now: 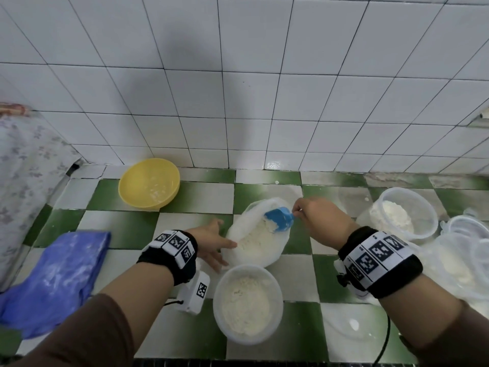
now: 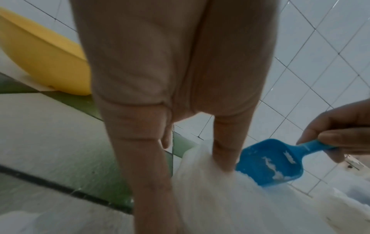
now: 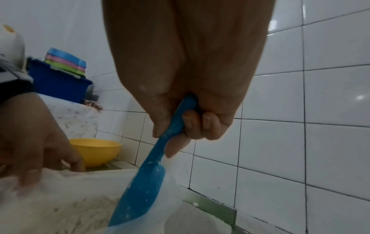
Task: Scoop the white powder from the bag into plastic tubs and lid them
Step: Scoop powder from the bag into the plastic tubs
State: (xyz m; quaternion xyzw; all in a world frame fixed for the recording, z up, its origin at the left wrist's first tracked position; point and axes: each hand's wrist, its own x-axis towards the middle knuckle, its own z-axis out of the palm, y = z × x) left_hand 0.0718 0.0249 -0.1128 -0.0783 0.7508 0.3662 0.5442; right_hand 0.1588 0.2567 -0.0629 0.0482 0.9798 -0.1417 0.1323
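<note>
A person stands at a green-and-white checked desk (image 1: 185, 200) against a white tiled wall. In the middle lies a clear plastic bag (image 1: 277, 250) of white powder (image 1: 251, 245), its mouth open toward the wall.

The right hand (image 1: 321, 218) has its grip closed round the handle of a small blue scoop (image 1: 279, 219), thumb and curled fingers pinching it near the end. The scoop's bowl is tilted down into the bag's mouth, its front edge meeting the powder, with a little powder already inside.

The left hand (image 1: 211, 242) rests on the near left side of the bag with fingers straight and spread, the grip wide, pressing the plastic to steady it rather than clutching it.

Just in front of the bag, nearest the person, stands an open tub (image 1: 275, 284) well filled with powder. A second tub (image 1: 428, 207) holding powder, also open, sits to the right, beside a stack of clear lids (image 1: 473, 250). A yellow bowl (image 1: 127, 186) and a blue plastic bag (image 1: 66, 274) lie to the left.

To do this scoop well, the left hand probably ought to keep the bag's mouth held open and still, while the right pushes the scoop deeper under the powder, levels it before lifting, and carries it low across to a tub so little spills. The near tub looks close to full, so it may soon want its lid.
</note>
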